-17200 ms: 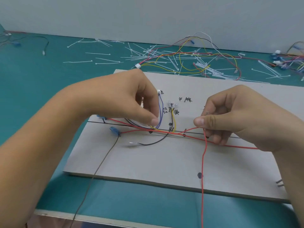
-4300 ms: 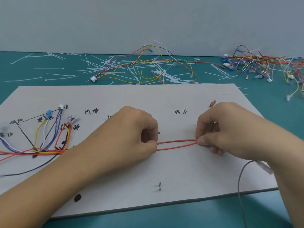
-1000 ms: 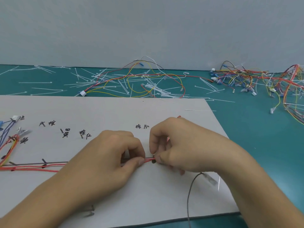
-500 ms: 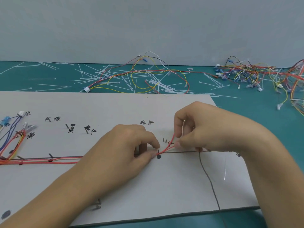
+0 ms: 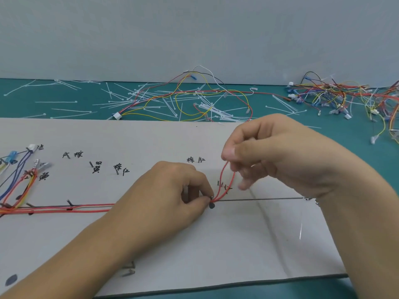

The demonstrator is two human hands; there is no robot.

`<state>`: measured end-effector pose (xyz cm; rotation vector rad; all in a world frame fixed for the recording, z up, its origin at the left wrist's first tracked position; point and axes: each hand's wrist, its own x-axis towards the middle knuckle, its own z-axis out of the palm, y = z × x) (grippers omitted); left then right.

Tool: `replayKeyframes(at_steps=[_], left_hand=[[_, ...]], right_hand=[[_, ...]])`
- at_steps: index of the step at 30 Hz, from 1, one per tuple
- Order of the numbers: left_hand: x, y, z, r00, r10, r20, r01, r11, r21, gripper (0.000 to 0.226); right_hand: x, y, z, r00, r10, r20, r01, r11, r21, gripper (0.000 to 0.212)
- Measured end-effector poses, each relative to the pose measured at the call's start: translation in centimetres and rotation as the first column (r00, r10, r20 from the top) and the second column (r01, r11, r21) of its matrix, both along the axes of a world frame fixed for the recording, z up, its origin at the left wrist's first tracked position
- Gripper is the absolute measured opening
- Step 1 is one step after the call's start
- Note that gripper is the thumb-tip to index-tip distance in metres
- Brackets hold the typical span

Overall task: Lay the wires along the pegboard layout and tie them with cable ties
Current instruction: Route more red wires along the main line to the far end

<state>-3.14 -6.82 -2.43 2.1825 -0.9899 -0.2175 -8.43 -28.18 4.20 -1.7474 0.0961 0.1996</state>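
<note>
Right hand (image 5: 280,156): lifted higher off the board (image 5: 151,244) than half a second ago, now above its far right part; thumb and forefinger pinching the top of the red wires (image 5: 222,182), other fingers loosely curled beneath.
Left hand (image 5: 172,190): at the same spot mid-board as before; thumb and forefinger pressed together on the red wires just beside a dark dot (image 5: 212,205), remaining fingers curled under.
Red wires: drawn up into a narrow loop, taller than before; bottom end held at the left thumb tip, top end hidden in the right-hand pinch.
Laid run (image 5: 75,208): red and pale wires side by side on the board, from its left edge to under the left hand.
Coloured wires (image 5: 21,186): blue, yellow, orange and red, fanned up from the run at the board's left end.
Dark line (image 5: 259,199): thin, straight, running right from the dot toward the right wrist (drawn mark or wire, cannot tell).
Board: pale grey, flat on the green table (image 5: 356,134), with handwritten marks and short pegs.
Cable ties (image 5: 207,107): white, scattered on the table beyond the board.
</note>
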Motion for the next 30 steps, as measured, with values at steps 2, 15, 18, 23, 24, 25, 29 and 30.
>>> replayKeyframes(at_steps=[2, 15, 18, 23, 24, 25, 29, 30], left_hand=[[-0.1, 0.0, 0.0, 1.0, 0.004, -0.001, -0.004, 1.0, 0.0, 0.014], [-0.7, 0.0, 0.6, 0.982, 0.183, 0.052, -0.183, 0.983, -0.008, 0.043], [-0.6, 0.3, 0.7, 0.945, 0.303, 0.126, -0.306, 0.952, 0.011, 0.072], [-0.2, 0.4, 0.6, 0.965, 0.213, 0.155, -0.216, 0.976, -0.001, 0.056], [-0.2, 0.5, 0.5, 0.964, 0.204, 0.168, -0.206, 0.979, -0.003, 0.05], [-0.1, 0.6, 0.5, 0.963, 0.203, 0.174, -0.205, 0.979, -0.007, 0.046], [-0.2, 0.7, 0.5, 0.961, 0.202, 0.189, -0.206, 0.979, -0.001, 0.042], [-0.2, 0.8, 0.5, 0.961, 0.205, 0.186, -0.209, 0.978, 0.001, 0.042]], right_hand=[[0.2, -0.1, -0.2, 0.999, -0.03, -0.026, 0.032, 0.995, 0.096, 0.013], [2.7, 1.3, -3.5, 0.934, -0.228, 0.276, 0.344, 0.786, -0.514, 0.017], [3.4, 2.3, -4.2, 0.916, -0.213, 0.34, 0.39, 0.672, -0.63, 0.017], [4.2, 2.9, -5.2, 0.92, -0.198, 0.337, 0.381, 0.647, -0.661, 0.016], [4.3, 2.9, -5.4, 0.92, -0.206, 0.334, 0.384, 0.651, -0.655, 0.016], [4.3, 2.8, -5.6, 0.918, -0.214, 0.335, 0.39, 0.654, -0.649, 0.016], [4.4, 3.1, -6.2, 0.917, -0.21, 0.34, 0.388, 0.673, -0.63, 0.016], [4.5, 3.3, -6.3, 0.918, -0.202, 0.342, 0.383, 0.676, -0.63, 0.016]])
